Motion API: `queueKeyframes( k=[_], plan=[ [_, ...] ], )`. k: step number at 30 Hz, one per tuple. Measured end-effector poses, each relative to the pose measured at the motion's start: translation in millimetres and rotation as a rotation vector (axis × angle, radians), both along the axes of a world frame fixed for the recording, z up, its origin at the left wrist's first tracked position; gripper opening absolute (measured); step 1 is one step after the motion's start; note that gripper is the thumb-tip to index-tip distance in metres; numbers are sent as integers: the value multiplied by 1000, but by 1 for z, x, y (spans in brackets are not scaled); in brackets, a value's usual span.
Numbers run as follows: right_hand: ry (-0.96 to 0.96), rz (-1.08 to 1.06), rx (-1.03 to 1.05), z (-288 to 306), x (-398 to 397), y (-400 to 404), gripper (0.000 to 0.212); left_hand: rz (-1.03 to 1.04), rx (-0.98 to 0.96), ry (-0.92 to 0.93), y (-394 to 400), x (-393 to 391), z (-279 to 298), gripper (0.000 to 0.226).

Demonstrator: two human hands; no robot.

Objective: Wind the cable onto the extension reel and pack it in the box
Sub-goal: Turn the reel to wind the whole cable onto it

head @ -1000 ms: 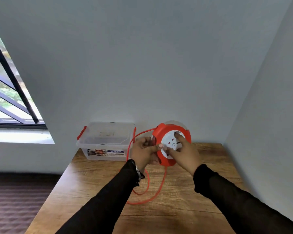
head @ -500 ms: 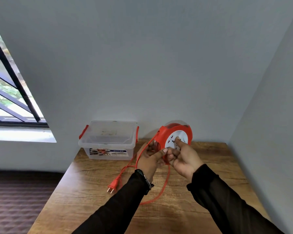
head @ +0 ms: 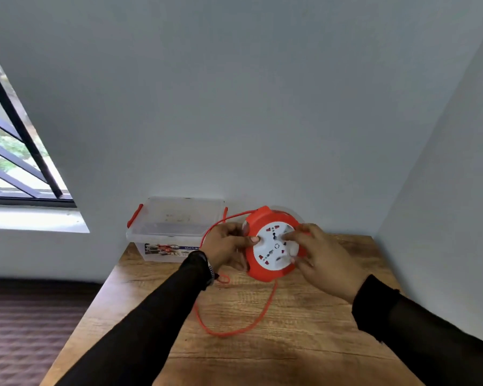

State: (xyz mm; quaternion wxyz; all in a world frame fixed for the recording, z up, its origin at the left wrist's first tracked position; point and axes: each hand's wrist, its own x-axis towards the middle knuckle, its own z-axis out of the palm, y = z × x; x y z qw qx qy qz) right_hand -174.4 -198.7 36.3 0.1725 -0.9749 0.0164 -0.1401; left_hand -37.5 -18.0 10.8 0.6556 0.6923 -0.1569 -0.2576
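Observation:
I hold the round orange extension reel (head: pixel 262 271) with its white socket face (head: pixel 273 253) toward me, above the wooden table (head: pixel 304 330). My left hand (head: pixel 226 245) grips its left rim, thumb on the white face. My right hand (head: pixel 322 256) holds the right side, fingers resting on the face. The orange cable (head: pixel 234 331) hangs from the reel's bottom, loops over the table and arcs up behind my left hand. Its plug is hidden. The clear plastic box (head: pixel 176 227) with orange latches stands at the table's back left, against the wall.
The table sits in a corner, with grey walls behind and to the right. A barred window (head: pixel 11 162) and its sill lie to the left. Dark patterned floor (head: pixel 25 330) shows beyond the table's left edge.
The reel has turned and now faces me more fully. The cable loop on the table shifted and the plug, seen half a second ago at left, is now hidden under my left arm.

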Motion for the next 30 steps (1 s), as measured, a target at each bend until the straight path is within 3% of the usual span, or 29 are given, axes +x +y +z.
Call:
queueKeyframes(
  k=[2,6,9,12,18,26,30],
  plan=[
    [167,79,-286,4,0,3,51,-63,87,-16,-2,2,5,30],
    [278,111,-530,-3,0,11,66,-169,173,-15,-5,2,10,27],
    [283,114,-552,-14,3,10,86,-209,192,-6,-2,1,9,19],
    [253,118,-512,-17,8,8,80,-221,207,-19,-2,-1,9,20],
    [104,90,-646,-21,17,6,70,-137,146,-7,-9,-6,3,21],
    [58,-210,-234,-24,25,13,64,8,-30,99,-15,-10,-1,27],
    [67,-294,232,-23,32,17,69,53,-130,120,-20,-15,-4,28]
  ],
)
